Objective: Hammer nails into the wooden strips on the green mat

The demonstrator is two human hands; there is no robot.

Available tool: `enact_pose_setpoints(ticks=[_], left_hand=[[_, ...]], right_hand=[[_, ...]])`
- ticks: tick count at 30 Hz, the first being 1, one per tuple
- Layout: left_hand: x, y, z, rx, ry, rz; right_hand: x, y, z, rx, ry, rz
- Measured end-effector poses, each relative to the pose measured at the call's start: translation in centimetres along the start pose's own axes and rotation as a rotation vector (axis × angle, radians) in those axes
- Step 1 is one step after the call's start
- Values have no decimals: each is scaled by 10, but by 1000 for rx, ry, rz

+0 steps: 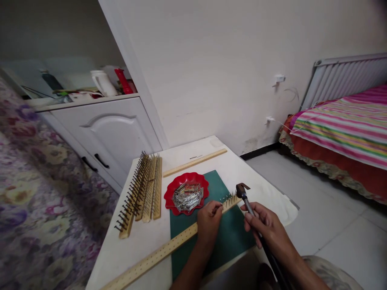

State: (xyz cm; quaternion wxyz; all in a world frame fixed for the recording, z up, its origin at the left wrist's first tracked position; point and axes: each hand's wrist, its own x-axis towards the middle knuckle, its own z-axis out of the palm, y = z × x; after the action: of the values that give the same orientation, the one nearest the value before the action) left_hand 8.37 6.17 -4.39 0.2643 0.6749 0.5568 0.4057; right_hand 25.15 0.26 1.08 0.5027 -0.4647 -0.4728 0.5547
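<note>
My right hand [262, 221] is wrapped round the handle of a claw hammer [245, 196], its head raised near the far end of a wooden strip. That long strip [157, 251] is dotted with holes and lies slantwise over a green mat [231, 235]. Several nails [229, 200] stand up in its far end. My left hand [209, 221] rests over the strip just left of these nails, fingers pinched; what they hold, perhaps a nail, is too small to make out. Beyond it, a red scalloped bowl [169, 197] holds loose nails [188, 197].
Wooden strips bristling with nails [140, 189] stand side by side at the table's left. A thin bare strip [195, 162] lies across the back, near a couple of loose nails [196, 157]. The white table [145, 241] meets the wall; a bed [341, 129] stands at right, a cabinet [105, 137] at left.
</note>
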Motion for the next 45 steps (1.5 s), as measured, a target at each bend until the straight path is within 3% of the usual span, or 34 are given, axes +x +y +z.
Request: enact_pose_setpoints(ticks=[12,25,38,45], left_hand=[[1,1,2,112,-10,38],[1,3,3,144,-2,66],[0,1,4,163,7,40],[-2,3,0,64,16,73]], right_hand=[[1,3,3,-7,-57,0],[3,5,18,54,-229,78],[5,9,19,40,-256,63],[5,6,11,43,-221,12]])
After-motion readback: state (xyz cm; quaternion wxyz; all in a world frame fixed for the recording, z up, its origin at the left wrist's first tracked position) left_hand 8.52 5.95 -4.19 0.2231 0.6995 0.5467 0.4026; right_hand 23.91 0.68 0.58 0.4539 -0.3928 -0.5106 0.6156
